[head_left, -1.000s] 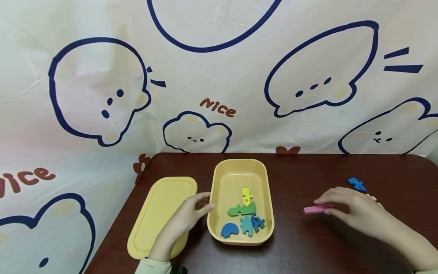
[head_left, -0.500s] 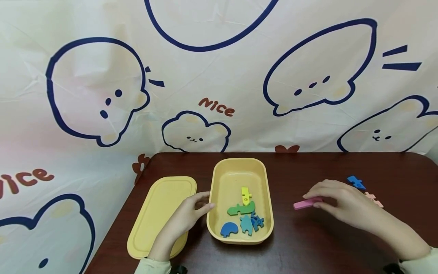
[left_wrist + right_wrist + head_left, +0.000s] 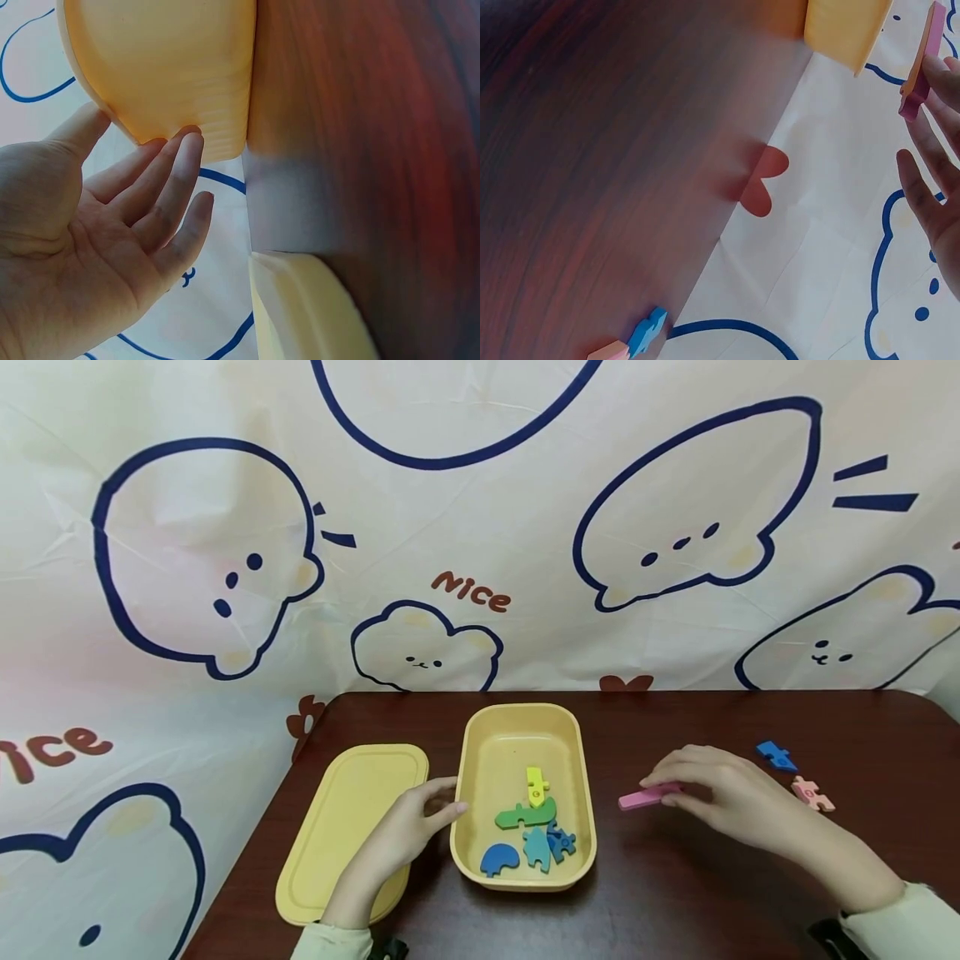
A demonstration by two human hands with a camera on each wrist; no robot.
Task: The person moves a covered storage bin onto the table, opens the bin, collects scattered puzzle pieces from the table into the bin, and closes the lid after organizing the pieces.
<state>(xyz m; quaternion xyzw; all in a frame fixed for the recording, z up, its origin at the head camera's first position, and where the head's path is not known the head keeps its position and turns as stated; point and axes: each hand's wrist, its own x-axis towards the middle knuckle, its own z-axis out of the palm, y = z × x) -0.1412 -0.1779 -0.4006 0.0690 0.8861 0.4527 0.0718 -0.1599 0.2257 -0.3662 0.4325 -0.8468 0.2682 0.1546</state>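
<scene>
- A person's right hand (image 3: 712, 789) pinches a pink puzzle piece (image 3: 645, 797) between thumb and fingertips, holding it above the dark wooden table (image 3: 675, 727), to the right of a yellow box (image 3: 517, 752) and apart from it. The right wrist view shows the remaining fingers spread loosely.
- The left hand (image 3: 405, 822) steadies the box at its left side, thumb at the rim and fingertips against the outer wall; the left wrist view shows those fingers extended, only slightly bent, with the little finger apart from the others.
- Inside the box, five pieces lie toward the end nearer the person: a yellow piece (image 3: 536, 785) whose lower end meets a long green piece (image 3: 525, 814), a turquoise piece (image 3: 537, 847) beside a dark blue piece (image 3: 562, 843), and a rounded blue piece (image 3: 498, 858) at the left.
- Beyond the right hand, a bright blue piece (image 3: 776, 756) and a pale pink piece (image 3: 812, 794) lie near each other on the table.
- A matching yellow lid (image 3: 352, 827) lies flat left of the box, partly under the left forearm.
- Behind the table hangs a white cloth (image 3: 540, 527) printed with blue-outlined cartoon animals and the word "Nice."
</scene>
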